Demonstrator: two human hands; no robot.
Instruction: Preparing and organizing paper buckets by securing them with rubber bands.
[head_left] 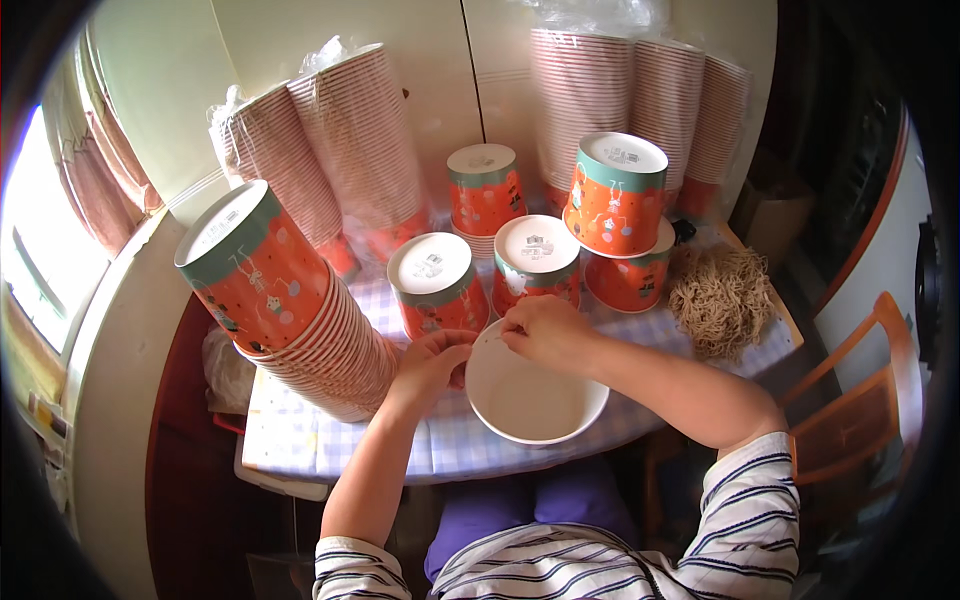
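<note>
A paper bucket (pixel 538 405) with a white inside tilts toward me at the table's front edge, its mouth facing up and toward me. My left hand (pixel 436 362) is closed at the bucket's left rim, with some fingertips hidden behind its wall. My right hand (pixel 548 332) reaches over the far rim, its fingers pinched together against the inside of the wall. Whatever lies between those fingertips is too small to make out. Just beyond my hands, orange-and-green paper buckets (pixel 436 290) stand upside down, their white bases up.
On the left leans a tall nested stack of orange buckets (pixel 310 330). Plastic-wrapped bucket stacks (pixel 360 140) line the wall, with more wrapped stacks (pixel 585 100) at the back right. A heap of beige strings (pixel 725 300) lies at the right of the checked tablecloth (pixel 310 435), near a wooden chair (pixel 850 420).
</note>
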